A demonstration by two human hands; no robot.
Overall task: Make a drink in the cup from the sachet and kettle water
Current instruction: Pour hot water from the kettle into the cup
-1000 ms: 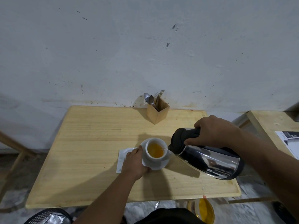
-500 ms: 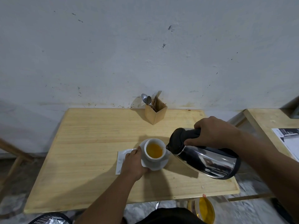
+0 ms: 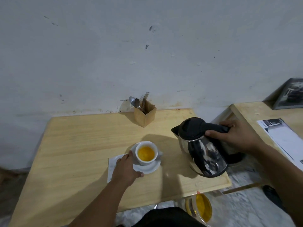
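The wooden tabletop runs out from the wall, and everything in play sits toward its right half. Largest on it is the steel kettle, held near the right edge, close to upright with its spout pointing toward the middle and well apart from the cup. The right hand is wrapped around the black handle, its grip clamped on the kettle; whether the base touches the tabletop I cannot tell, as the body is blurred.

Near the middle, toward the front edge, a white saucer carries the cup, which holds orange-yellow liquid to a good level. The left hand rests on the saucer's left rim, fingers curled on its edge, a steadying grip on the saucer. Beneath that hand lies a white sachet, flat on the tabletop just left of the saucer and apparently spent.

At the back edge stands a wooden holder with spoons and forks.

Judging by this, the powder is in and the water poured, so the bulk of the task looks done. What likely remains is setting the kettle down and stirring with a spoon from the holder.
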